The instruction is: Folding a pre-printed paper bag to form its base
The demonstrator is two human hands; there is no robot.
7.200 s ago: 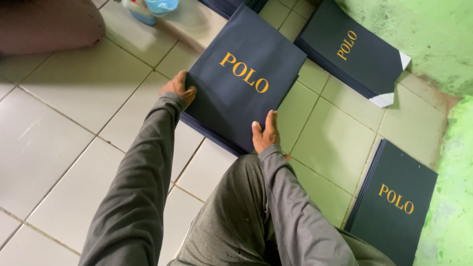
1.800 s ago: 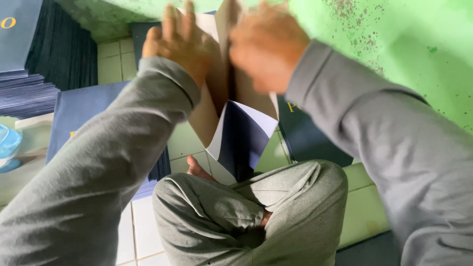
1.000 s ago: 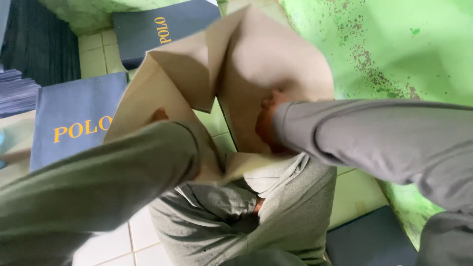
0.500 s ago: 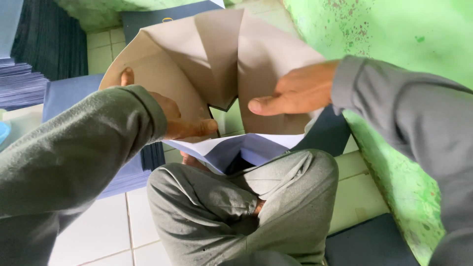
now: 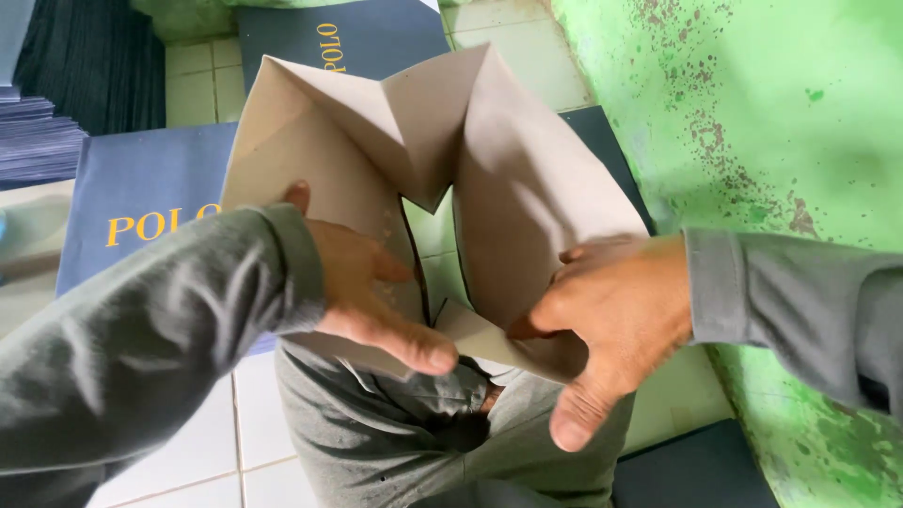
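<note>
An opened paper bag [image 5: 499,179], pale beige on the inside, stands tilted over my lap with its mouth toward me. My left hand [image 5: 362,292] presses flat against the bag's left inner wall, fingers spread toward the bottom fold. My right hand [image 5: 607,320] holds the right wall near the bottom, thumb below the edge and fingers inside. The bag's bottom flaps meet between my hands, and a gap there shows the tiled floor. My grey-trousered leg [image 5: 414,442] lies under the bag.
Flat dark blue bags with gold lettering lie on the white tiles: one at left [image 5: 141,202], one at the top [image 5: 348,38], another at bottom right [image 5: 696,470]. A stack of flat bags [image 5: 42,141] sits at far left. A stained green wall [image 5: 752,122] rises at right.
The bag has been spread open wider since a second ago. Both hands have moved down inside it toward the bottom fold, pressing the walls apart.
</note>
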